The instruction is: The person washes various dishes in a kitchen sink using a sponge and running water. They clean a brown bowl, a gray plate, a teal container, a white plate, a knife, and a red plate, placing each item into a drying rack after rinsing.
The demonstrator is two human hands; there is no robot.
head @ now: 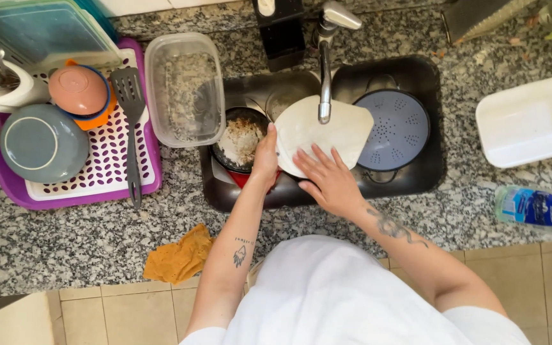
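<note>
A white cutting board (346, 131) lies tilted across the sink (430, 167) under the faucet (325, 76). My left hand (265, 158) grips the board's left edge. Flat on the board's lower face lies my right hand (328, 181), fingers spread. Just left of the board sits a dark pot (239, 142) with whitish residue inside, over something red. A round dark perforated pan or lid (394, 130) rests in the sink's right half.
A clear plastic container (185, 89) stands left of the sink. A purple drying rack (107, 156) holds bowls, a spatula and lids. An orange cloth (180, 255) lies at the counter edge. A white tray (531, 120) and a lying bottle (535, 206) are at the right.
</note>
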